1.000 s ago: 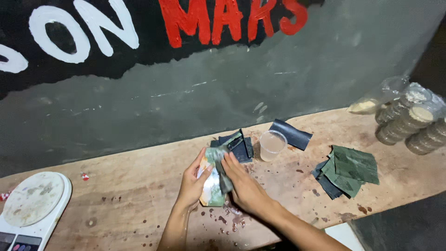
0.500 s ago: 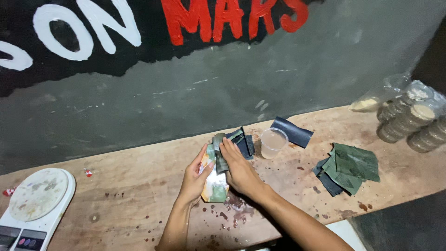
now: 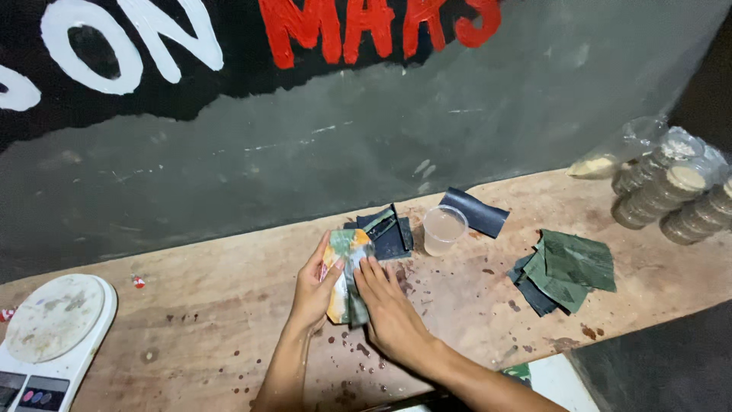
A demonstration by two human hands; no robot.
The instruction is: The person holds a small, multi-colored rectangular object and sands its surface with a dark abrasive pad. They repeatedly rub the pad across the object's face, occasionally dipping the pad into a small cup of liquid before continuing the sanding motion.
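Seen from the head camera, both hands meet near the middle of the wooden tabletop (image 3: 191, 336), closer to its near edge than to the wall. The left hand (image 3: 313, 288) is curled round the left side of a small foil packet (image 3: 345, 284), orange and green, with its thumb on the packet's face and its fingers behind. The right hand (image 3: 387, 305) lies flat and nearly open, its fingers (image 3: 371, 268) pressing on the right half of the packet from above, so the packet sits between the two hands, upright and tilted a little toward the wall. How firmly the right hand grips cannot be told; it touches the packet with its fingertips only.

Just beyond the packet, toward the far edge, lies a small heap of dark blue-black pouches (image 3: 387, 230), and just beside it to the right stands a clear plastic cup (image 3: 444, 229) with a pale liquid in it. One more dark pouch (image 3: 474, 211) lies behind the cup. Further right, well apart from the hands, is a pile of green pouches (image 3: 568, 268). At the right far corner lie stacked round lidded tubs (image 3: 671, 194) wrapped in clear plastic. At the left near corner sits a white kitchen scale (image 3: 49, 332). Reddish spots mark the wood around the hands
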